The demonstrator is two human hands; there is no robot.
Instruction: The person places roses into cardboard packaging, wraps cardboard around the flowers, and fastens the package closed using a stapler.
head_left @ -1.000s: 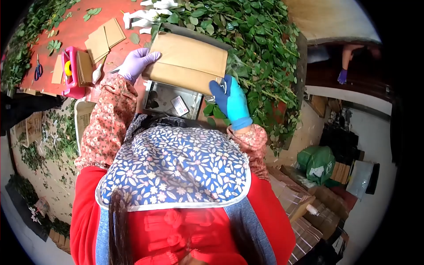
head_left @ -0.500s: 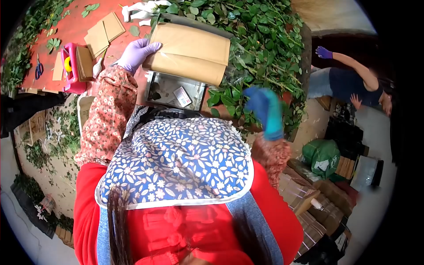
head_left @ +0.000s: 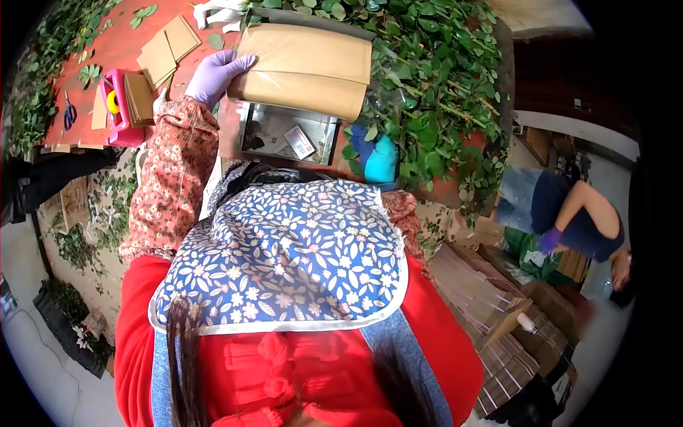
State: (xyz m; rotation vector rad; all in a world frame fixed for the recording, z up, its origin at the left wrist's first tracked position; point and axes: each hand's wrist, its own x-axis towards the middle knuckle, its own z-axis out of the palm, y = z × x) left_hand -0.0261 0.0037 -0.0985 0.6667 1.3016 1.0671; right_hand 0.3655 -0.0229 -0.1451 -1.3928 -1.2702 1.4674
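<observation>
Red tabletop [head_left: 126, 53], gloved left fingers [head_left: 242, 64] closed on brown paper [head_left: 307, 58].

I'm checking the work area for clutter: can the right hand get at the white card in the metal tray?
Probably yes: the right hand is close by, to the right of the metal tray, and the white card shows uncovered, on the near side of the brown paper.

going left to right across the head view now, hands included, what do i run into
Blue-handled scissors, pink tape dispenser, left hand, brown paper, right hand, person in dark blue.
</observation>
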